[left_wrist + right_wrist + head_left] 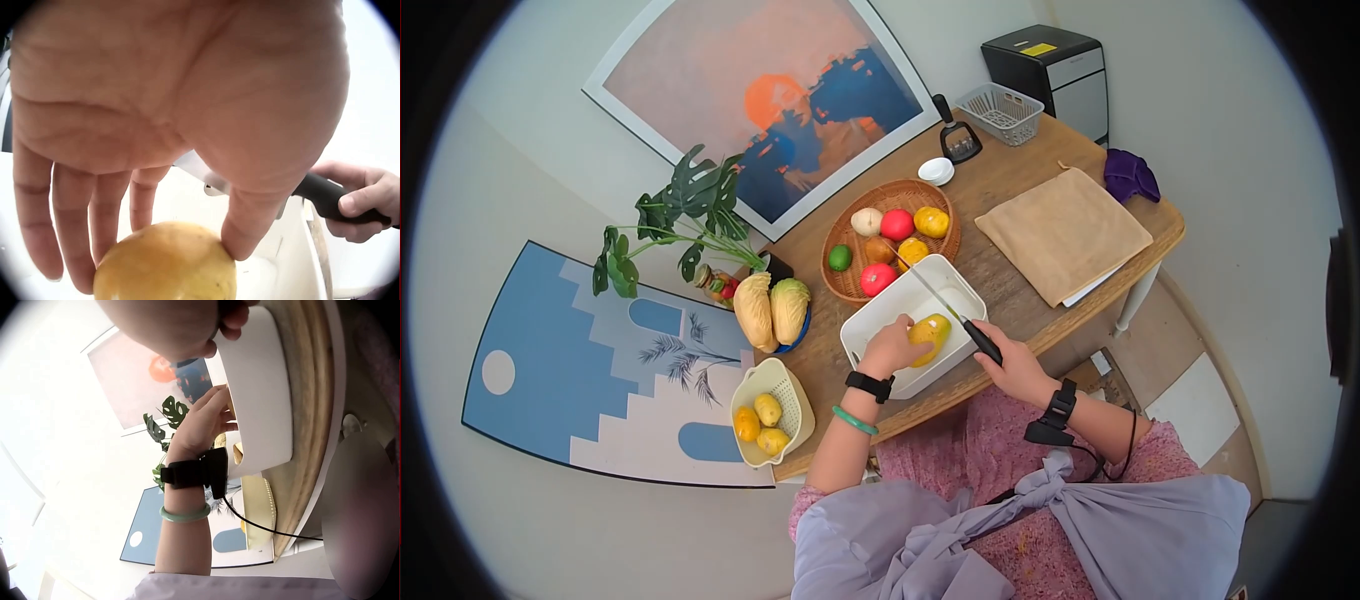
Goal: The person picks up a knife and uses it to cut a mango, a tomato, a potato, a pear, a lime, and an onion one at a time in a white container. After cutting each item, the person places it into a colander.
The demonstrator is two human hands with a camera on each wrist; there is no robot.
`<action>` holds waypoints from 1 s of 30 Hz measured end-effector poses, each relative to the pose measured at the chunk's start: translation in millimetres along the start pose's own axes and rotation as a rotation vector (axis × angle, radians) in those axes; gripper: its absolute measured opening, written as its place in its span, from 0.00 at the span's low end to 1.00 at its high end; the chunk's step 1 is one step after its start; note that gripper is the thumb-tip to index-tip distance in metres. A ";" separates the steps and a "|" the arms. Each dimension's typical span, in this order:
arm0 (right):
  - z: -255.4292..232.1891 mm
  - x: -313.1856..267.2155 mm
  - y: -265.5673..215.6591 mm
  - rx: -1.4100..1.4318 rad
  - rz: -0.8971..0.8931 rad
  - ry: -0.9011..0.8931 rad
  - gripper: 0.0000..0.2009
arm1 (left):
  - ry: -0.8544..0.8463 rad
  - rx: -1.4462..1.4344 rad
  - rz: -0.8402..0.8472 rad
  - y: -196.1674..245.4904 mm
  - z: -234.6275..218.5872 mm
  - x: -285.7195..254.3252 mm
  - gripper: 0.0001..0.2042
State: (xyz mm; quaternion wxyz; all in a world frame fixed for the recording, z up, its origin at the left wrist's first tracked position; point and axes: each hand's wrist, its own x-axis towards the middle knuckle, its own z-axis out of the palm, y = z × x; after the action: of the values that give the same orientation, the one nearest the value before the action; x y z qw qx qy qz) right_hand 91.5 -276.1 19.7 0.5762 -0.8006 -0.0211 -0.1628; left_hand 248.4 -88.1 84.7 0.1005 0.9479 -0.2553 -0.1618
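Observation:
In the head view my left hand (892,347) holds a yellow fruit (930,338) inside a white rectangular bin (870,322). The left wrist view shows the thumb and fingers around the sides of the yellow fruit (169,265). My right hand (1012,368) grips the black handle of a knife (983,343), its blade slanting up and left over the bin. In the left wrist view the right hand (362,203) is curled round that handle. The right wrist view shows the left hand (203,425) reaching over the bin's wall (262,394); the knife is mostly hidden there.
Behind the bin sits a wicker tray (836,277) of fruit. Left are cabbages (772,312), a plant (690,215) and a cream basket (798,410) with several yellow fruits. Right lie a brown cloth (1065,235) and purple cloth (1131,175); a grey basket (1002,112) stands at the back.

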 end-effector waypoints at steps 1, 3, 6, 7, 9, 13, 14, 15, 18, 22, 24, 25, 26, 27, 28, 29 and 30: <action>0.5 0.1 -1.0 -0.010 0.015 -0.002 0.25 | 0.006 -0.044 0.005 -0.9 -1.4 -5.6 0.32; 1.2 0.1 -2.6 -0.007 0.027 -0.021 0.25 | 0.048 -0.075 0.056 -8.1 0.7 -15.1 0.32; 5.2 -1.2 1.3 -0.016 0.019 -0.022 0.25 | 0.069 -0.110 0.088 -15.4 -0.1 -28.0 0.32; 6.5 -2.5 3.6 -0.025 -0.005 -0.010 0.25 | 0.052 -0.116 0.064 -16.0 0.7 -32.1 0.33; 7.8 -4.9 5.3 -0.024 -0.001 -0.018 0.25 | 0.077 -0.098 0.037 -16.1 5.1 -38.6 0.34; 8.1 -5.2 2.7 -0.023 0.005 -0.038 0.25 | 0.245 -0.070 0.004 -16.9 26.6 -46.9 0.34; 7.9 -5.3 1.4 -0.028 0.009 -0.043 0.25 | 0.243 -0.078 0.002 -14.0 30.7 -48.0 0.34; 7.7 -5.3 0.0 -0.031 0.035 -0.051 0.25 | 0.251 -0.131 -0.032 -10.7 34.5 -49.5 0.33; 7.5 -4.8 -0.6 -0.044 0.063 -0.071 0.25 | 0.281 -0.208 -0.077 -6.7 40.2 -53.4 0.32; 6.6 -0.5 -1.9 -0.040 -0.003 -0.070 0.25 | 0.323 -0.237 -0.094 -10.1 42.7 -49.7 0.30; 8.2 1.8 -5.7 -0.047 -0.011 -0.054 0.25 | 0.333 -0.247 -0.092 -14.1 45.3 -46.9 0.29; 8.5 2.8 -7.0 -0.054 -0.019 -0.039 0.25 | 0.343 -0.257 -0.091 -15.7 46.7 -45.4 0.28; 8.8 4.0 -6.2 -0.056 -0.020 -0.039 0.25 | 0.344 -0.259 -0.091 -16.3 47.1 -44.2 0.28; 9.8 5.2 -4.5 -0.073 -0.012 -0.034 0.25 | 0.380 -0.233 -0.053 -16.9 47.5 -42.8 0.29; 10.6 5.8 -3.5 -0.089 -0.005 -0.029 0.25 | 0.417 -0.207 -0.017 -17.7 47.8 -41.4 0.30; 11.1 5.6 -3.6 -0.090 -0.006 -0.032 0.25 | 0.418 -0.208 -0.019 -13.2 42.2 -42.7 0.30; 11.4 5.6 -3.8 -0.086 0.000 -0.032 0.25 | 0.385 -0.228 -0.028 -7.5 34.7 -44.0 0.30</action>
State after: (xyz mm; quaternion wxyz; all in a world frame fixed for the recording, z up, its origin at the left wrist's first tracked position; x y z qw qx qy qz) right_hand 98.6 -265.1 21.6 0.5407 -0.8273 -0.0234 -0.1506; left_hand 203.3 -62.7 61.7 0.2517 0.9473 -0.1981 -0.0070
